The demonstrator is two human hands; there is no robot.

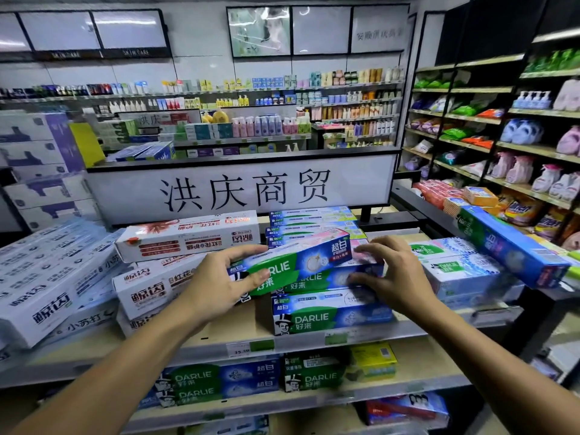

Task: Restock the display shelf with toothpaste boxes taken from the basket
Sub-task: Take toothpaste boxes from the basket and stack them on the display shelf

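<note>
1. Green, blue and pink cardboard is what we hold: our left hand (219, 284) grips the near left end of a Darlie toothpaste box (298, 265), thumb on the front face and fingers over the top; the box sits tilted, right end higher, on the Darlie stack (329, 312) at the middle of the top shelf.
2. Our right hand (392, 271) has its fingers spread and curved over the right end of the same box and the one beneath; whether it truly grips or only steadies, we cannot tell.
3. The risk, as we judge it: the box is askew, so letting go early could let it slide forward off the stack; a hard push might shove the rear boxes back.
4. Just left, the white toothpaste boxes (188, 237) lie crooked and overlapping; a nudge from our left wrist could topple them.
5. To the right, a long blue box (514, 246) leans at an angle over other cartons; it looks unsteady, and our right elbow passes near it.
6. The pale wooden shelf (219, 334) has bare space at its front edge with price tags; more Darlie boxes fill the shelf below.
7. The basket is not in view.
8. Behind stands a white sign (244, 189); beyond it run shop aisles of bottles and packets.
</note>
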